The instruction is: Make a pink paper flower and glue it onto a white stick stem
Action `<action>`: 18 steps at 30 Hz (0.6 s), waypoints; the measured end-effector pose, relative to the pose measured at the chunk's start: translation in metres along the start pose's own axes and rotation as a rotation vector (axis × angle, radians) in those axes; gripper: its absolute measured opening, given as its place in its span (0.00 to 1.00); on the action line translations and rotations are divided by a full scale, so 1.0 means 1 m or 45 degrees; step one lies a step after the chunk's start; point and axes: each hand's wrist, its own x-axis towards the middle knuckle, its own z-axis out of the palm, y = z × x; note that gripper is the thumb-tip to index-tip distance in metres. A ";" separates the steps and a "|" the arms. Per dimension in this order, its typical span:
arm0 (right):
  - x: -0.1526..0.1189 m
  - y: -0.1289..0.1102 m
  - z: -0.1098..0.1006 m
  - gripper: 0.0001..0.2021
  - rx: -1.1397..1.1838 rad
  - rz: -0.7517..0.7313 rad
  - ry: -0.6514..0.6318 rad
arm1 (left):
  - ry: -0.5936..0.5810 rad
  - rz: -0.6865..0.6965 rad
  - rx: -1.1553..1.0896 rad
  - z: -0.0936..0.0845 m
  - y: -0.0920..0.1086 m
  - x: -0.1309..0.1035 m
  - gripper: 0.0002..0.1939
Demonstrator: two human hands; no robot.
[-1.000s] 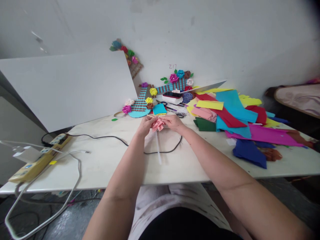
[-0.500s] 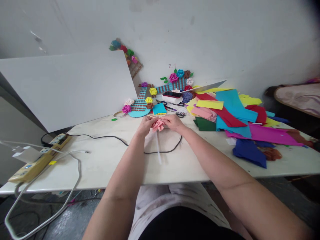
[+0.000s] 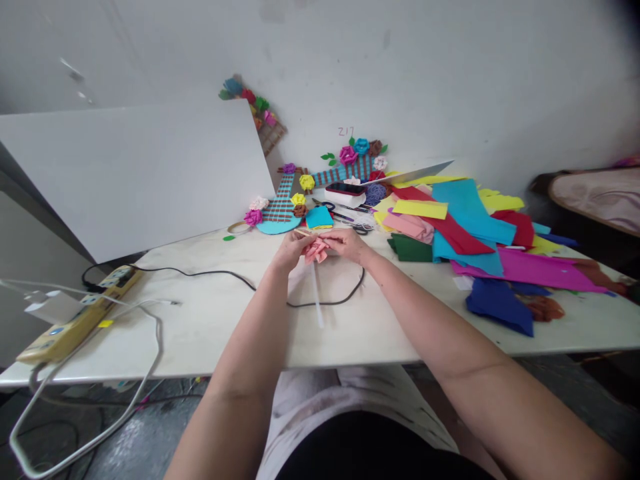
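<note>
Between my two hands is a pink paper flower (image 3: 316, 251), its petals fanned out and facing me. My left hand (image 3: 291, 249) pinches its left side, with a thin pale stick (image 3: 301, 232) showing by the fingers. On the other side, my right hand (image 3: 345, 244) has its fingers closed at the flower's upper right edge. Below the flower, a translucent white glue stick (image 3: 317, 297) points toward me over the table; what its far end joins is hidden. A black cord (image 3: 330, 305) curves across the table under my hands.
Folded coloured paper (image 3: 473, 220) is heaped on the right. Behind my hands are scissors (image 3: 363, 229), a phone (image 3: 345, 189) on a white box and a blue guitar-shaped cutout (image 3: 280, 213) with paper flowers. A yellow power strip (image 3: 80, 320) lies left; a white board (image 3: 140, 180) leans behind.
Almost nothing differs. Both hands stay on the pink flower in the same place, with only a very slight shift of the fingers.
</note>
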 end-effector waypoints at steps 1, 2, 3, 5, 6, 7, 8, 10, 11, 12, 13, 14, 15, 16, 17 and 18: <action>0.000 0.002 0.000 0.14 0.030 0.014 -0.010 | -0.018 -0.002 -0.004 0.000 0.001 0.000 0.19; 0.000 0.003 0.000 0.14 0.056 0.029 -0.024 | -0.039 -0.005 -0.008 0.001 0.002 -0.001 0.19; 0.000 0.004 0.000 0.14 0.078 0.041 -0.040 | -0.060 -0.007 -0.013 0.001 0.003 -0.001 0.19; 0.001 0.004 0.000 0.15 0.104 0.051 -0.061 | -0.088 -0.008 -0.020 0.002 0.005 -0.002 0.20; 0.001 0.004 0.001 0.15 0.106 0.047 -0.061 | -0.092 -0.005 -0.022 0.003 0.006 -0.002 0.20; 0.001 0.004 0.001 0.14 0.100 0.036 -0.055 | -0.095 -0.002 -0.022 0.003 0.007 -0.002 0.20; 0.002 0.004 0.001 0.14 0.089 0.020 -0.042 | -0.099 -0.001 -0.020 0.003 0.008 -0.003 0.20; 0.003 0.004 0.002 0.14 0.064 -0.021 -0.004 | -0.098 0.005 -0.017 0.003 0.009 -0.003 0.20; 0.003 0.004 0.003 0.14 0.053 -0.043 0.014 | -0.089 0.007 -0.019 0.003 0.009 -0.003 0.20; 0.003 0.005 0.003 0.14 0.042 -0.065 0.029 | -0.078 0.006 -0.022 0.002 0.008 -0.003 0.20; 0.003 0.005 0.004 0.14 0.032 -0.085 0.045 | -0.065 0.005 -0.029 0.002 0.008 -0.002 0.20; 0.003 0.006 0.004 0.14 0.019 -0.106 0.057 | -0.053 0.005 -0.037 0.001 0.007 -0.002 0.19; 0.004 0.007 0.005 0.15 0.002 -0.128 0.069 | -0.048 0.005 -0.043 0.000 0.006 -0.002 0.19; 0.004 0.007 0.005 0.14 -0.020 -0.148 0.082 | -0.048 0.006 -0.048 -0.001 0.005 -0.001 0.19; 0.004 0.008 0.005 0.14 -0.047 -0.166 0.098 | -0.045 0.010 -0.054 -0.002 0.003 -0.001 0.19; 0.003 0.008 0.006 0.13 -0.082 -0.178 0.112 | -0.034 0.016 -0.059 -0.003 0.002 -0.001 0.18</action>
